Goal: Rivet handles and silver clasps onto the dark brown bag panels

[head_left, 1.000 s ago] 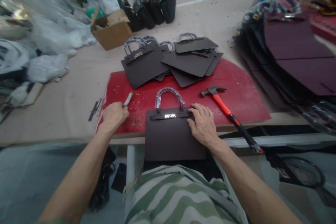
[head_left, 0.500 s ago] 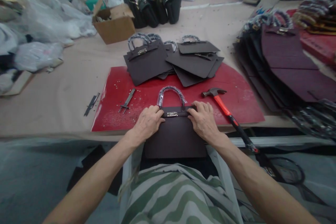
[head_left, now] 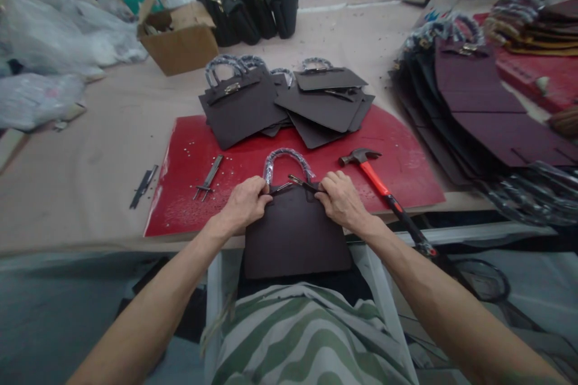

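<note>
A dark brown bag panel (head_left: pixel 295 234) hangs over the table's front edge, its wrapped handle (head_left: pixel 289 153) lying on the red mat. My left hand (head_left: pixel 247 201) pinches the left strap (head_left: pixel 280 189) near the panel's top left corner. At the top right, the fingers of my right hand (head_left: pixel 339 197) are closed on the right strap (head_left: pixel 300 181). Both straps' metal-tipped ends are raised and apart, near the middle of the panel's top.
On the red mat (head_left: pixel 239 204) are a forked punch (head_left: pixel 210 177) and a hammer (head_left: pixel 374 177), its handle past the edge. Brown panels (head_left: pixel 244 108) are piled behind. Maroon panels (head_left: pixel 478 102) lie right, a cardboard box (head_left: pixel 178 42) back left.
The two straps, lying flat and joined at the metal clasp before, are now separated with their ends lifted. Both hands have kept hold at the sides. The view has shifted slightly.
</note>
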`<state>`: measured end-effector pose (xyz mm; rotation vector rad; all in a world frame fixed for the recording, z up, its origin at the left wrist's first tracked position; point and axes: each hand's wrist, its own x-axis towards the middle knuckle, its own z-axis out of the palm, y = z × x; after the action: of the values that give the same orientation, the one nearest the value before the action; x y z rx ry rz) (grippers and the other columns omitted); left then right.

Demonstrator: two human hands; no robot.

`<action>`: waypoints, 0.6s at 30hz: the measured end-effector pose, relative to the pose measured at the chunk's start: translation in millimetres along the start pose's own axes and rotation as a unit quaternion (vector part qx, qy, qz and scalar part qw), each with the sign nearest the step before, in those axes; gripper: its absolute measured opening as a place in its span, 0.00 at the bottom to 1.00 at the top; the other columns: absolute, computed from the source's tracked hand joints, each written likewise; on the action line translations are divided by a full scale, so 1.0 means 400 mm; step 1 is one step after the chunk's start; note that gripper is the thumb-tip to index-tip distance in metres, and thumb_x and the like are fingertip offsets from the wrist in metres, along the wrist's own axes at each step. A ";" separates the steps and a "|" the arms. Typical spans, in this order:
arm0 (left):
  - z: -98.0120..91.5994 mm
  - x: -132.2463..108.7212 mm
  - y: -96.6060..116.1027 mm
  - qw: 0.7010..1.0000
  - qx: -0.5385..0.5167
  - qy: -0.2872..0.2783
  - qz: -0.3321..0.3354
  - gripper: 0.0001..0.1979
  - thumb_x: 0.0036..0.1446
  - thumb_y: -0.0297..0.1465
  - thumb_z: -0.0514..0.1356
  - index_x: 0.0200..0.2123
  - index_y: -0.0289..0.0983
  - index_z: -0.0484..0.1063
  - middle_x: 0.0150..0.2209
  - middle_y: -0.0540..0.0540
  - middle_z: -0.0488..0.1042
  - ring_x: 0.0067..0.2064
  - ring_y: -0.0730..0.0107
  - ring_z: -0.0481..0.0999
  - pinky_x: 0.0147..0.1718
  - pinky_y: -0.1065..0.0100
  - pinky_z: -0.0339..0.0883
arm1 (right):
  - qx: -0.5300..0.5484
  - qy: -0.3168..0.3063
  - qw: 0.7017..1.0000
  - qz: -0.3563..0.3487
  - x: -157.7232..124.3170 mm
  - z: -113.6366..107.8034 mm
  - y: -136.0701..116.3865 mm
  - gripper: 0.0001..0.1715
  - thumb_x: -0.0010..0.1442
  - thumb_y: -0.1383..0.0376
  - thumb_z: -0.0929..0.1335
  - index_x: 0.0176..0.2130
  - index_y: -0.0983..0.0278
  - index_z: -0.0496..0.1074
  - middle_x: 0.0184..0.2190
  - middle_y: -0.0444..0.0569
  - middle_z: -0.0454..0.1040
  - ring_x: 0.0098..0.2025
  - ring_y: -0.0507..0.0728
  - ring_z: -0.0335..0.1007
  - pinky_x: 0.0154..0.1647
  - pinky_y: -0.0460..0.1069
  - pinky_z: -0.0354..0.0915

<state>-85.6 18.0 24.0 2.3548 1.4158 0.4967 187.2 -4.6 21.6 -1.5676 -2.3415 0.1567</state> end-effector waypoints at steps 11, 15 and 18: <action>0.081 -0.020 0.045 0.940 -0.020 0.296 -0.170 0.08 0.54 0.27 0.61 0.27 0.39 0.64 0.26 0.51 0.67 0.28 0.69 0.69 0.30 0.67 0.62 | 0.055 0.157 0.986 0.027 -0.008 0.060 0.009 0.14 0.62 0.69 0.62 0.27 0.58 0.55 0.28 0.49 0.62 0.35 0.60 0.56 0.38 0.54 0.54; 0.076 -0.022 0.048 0.962 -0.001 0.251 -0.103 0.07 0.59 0.30 0.60 0.29 0.39 0.66 0.30 0.48 0.69 0.33 0.65 0.70 0.35 0.65 0.64 | 0.070 0.130 0.989 0.027 -0.008 0.052 0.008 0.08 0.62 0.66 0.64 0.30 0.60 0.61 0.32 0.50 0.67 0.37 0.61 0.58 0.40 0.55 0.55; 0.074 -0.034 0.049 0.967 0.002 0.241 -0.084 0.06 0.62 0.32 0.58 0.31 0.39 0.67 0.32 0.46 0.71 0.37 0.63 0.72 0.40 0.64 0.66 | 0.112 0.126 0.985 0.023 -0.006 0.045 0.009 0.04 0.60 0.66 0.67 0.38 0.62 0.67 0.40 0.53 0.72 0.43 0.62 0.62 0.44 0.56 0.56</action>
<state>-62.9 -6.1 5.6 2.1758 1.7997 1.0722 185.4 -3.7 3.0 -1.4414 -2.0202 0.2102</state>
